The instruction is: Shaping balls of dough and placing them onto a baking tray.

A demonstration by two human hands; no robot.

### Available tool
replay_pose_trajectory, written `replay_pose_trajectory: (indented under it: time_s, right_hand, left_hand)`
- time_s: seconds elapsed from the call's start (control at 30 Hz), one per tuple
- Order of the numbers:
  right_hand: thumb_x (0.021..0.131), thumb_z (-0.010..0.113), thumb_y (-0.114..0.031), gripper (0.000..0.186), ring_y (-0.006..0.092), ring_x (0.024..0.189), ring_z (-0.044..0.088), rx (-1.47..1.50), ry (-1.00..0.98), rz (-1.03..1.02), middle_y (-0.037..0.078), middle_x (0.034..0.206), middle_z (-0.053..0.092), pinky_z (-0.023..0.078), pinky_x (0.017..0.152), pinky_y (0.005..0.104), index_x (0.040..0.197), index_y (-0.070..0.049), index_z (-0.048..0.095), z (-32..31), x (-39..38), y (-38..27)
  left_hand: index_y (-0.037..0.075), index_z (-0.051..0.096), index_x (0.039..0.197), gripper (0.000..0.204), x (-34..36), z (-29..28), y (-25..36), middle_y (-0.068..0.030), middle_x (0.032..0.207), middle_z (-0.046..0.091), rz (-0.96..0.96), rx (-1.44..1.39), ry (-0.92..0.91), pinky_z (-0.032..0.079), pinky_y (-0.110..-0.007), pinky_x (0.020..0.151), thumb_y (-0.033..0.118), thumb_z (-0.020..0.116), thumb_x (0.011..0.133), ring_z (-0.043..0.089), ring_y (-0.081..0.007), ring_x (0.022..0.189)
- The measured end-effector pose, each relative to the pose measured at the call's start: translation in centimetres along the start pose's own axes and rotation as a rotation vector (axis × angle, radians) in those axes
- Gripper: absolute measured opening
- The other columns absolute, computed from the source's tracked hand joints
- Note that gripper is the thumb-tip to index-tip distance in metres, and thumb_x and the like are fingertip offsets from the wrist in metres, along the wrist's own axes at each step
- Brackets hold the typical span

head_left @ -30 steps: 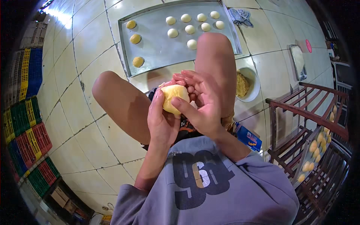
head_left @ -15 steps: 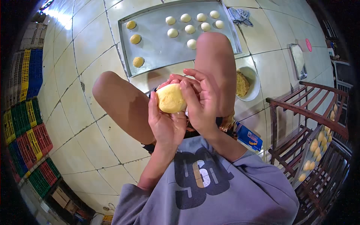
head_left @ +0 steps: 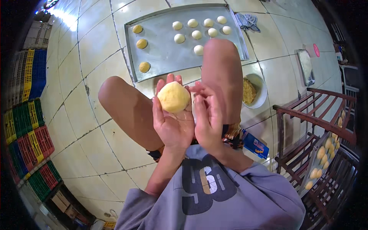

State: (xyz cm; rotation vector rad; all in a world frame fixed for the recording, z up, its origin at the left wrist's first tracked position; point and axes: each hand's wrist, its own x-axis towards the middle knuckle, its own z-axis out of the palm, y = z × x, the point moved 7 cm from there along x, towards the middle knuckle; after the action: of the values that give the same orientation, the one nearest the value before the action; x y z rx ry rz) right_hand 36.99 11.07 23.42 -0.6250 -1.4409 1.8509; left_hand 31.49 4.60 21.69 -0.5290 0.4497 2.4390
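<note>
Tiled floor (head_left: 92,149); dough (head_left: 173,97) on outspread left hand (head_left: 174,128), empty right hand (head_left: 209,124) loosely curled beside

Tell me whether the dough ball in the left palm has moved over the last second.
Yes: the dough ball has shifted leftward and nearer the metal tray.

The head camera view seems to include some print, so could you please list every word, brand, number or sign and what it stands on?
Grey shirt: large dark print across the chest, with a white-and-tan part in the middle; not copied out here.
Blue package: pale print, small and blurred; not copied out here.
Plastic crates: no lettering can be made out.
Dough ball and tray: no text visible.
</note>
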Motion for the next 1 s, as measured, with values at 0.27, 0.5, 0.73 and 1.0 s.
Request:
replay_pose_trajectory:
  time_s: [0.27, 0.5, 0.73, 1.0]
  right_hand:
    - [0.096, 0.051, -0.005, 0.033, 0.0172, 0.102, 0.055, 0.134, -0.110, 0.181, 0.011, 0.114, 0.058, 0.045, 0.091, 0.0279, 0.129, 0.000, 0.047, -1.2, 2.4, -0.6]
    - [0.092, 0.056, 0.001, 0.034, 0.0148, 0.096, 0.057, -0.289, -0.297, 0.030, 0.012, 0.107, 0.061, 0.045, 0.081, 0.0215, 0.125, 0.002, 0.050, -0.9, 2.8, -1.2]
    - [0.090, 0.059, 0.003, 0.032, 0.0125, 0.090, 0.057, -0.203, -0.051, 0.185, 0.009, 0.102, 0.062, 0.046, 0.076, 0.0194, 0.121, 0.001, 0.054, -2.7, 3.1, 1.7]
    - [0.089, 0.060, 0.001, 0.029, 0.0127, 0.087, 0.058, -0.107, -0.151, 0.111, 0.008, 0.099, 0.062, 0.048, 0.077, 0.0218, 0.118, 0.001, 0.056, -1.6, 2.4, 0.3]
  left_hand:
    - [0.009, 0.049, 0.128, 0.032, 0.6, -2.3, 1.5, -0.0108, 0.119, 0.059, -0.062, 0.599, -0.131, 0.047, -0.030, 0.097, 0.029, 0.042, 0.103, 0.057, -0.0176, 0.111]
    - [0.006, 0.049, 0.124, 0.029, 0.3, -0.8, 0.8, -0.0101, 0.119, 0.058, -0.040, 0.690, -0.108, 0.049, -0.026, 0.088, 0.025, 0.042, 0.104, 0.058, -0.0176, 0.106]
    - [0.004, 0.050, 0.124, 0.030, 0.2, -1.0, 1.0, -0.0098, 0.118, 0.059, 0.014, 0.560, -0.014, 0.051, -0.027, 0.082, 0.024, 0.042, 0.104, 0.060, -0.0176, 0.099]
    - [0.004, 0.052, 0.122, 0.029, 0.4, -2.2, 0.3, -0.0111, 0.119, 0.058, -0.129, 0.397, 0.045, 0.051, -0.029, 0.085, 0.024, 0.043, 0.103, 0.059, -0.0182, 0.100]
